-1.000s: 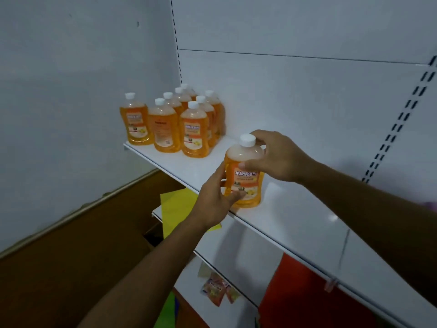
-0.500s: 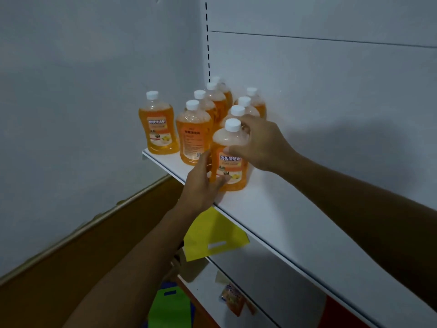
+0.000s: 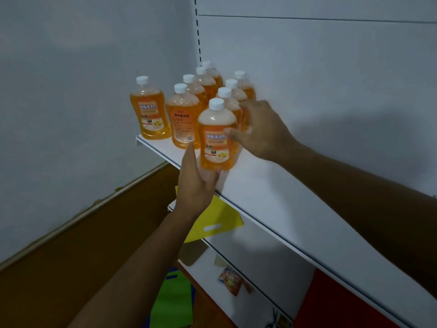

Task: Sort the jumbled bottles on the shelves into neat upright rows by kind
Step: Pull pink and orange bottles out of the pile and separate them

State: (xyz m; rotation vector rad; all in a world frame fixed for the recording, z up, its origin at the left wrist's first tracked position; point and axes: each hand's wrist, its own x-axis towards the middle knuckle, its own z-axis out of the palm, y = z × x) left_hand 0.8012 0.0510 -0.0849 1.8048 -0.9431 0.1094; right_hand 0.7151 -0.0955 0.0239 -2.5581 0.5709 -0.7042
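Our left hand (image 3: 195, 183) cups the base and our right hand (image 3: 260, 131) grips the side of the full orange bottle (image 3: 217, 136); we judge it heavy, slick, rigid — hold at waist.

So the front orange bottle (image 3: 217, 136) is now tucked right up against the other bottles, way further along the top shelf (image 3: 272, 197) than a second ago. The right hand (image 3: 261, 131) has dropped from its neck to its side, thumb on the label, while the left hand (image 3: 195, 183) cups its base.
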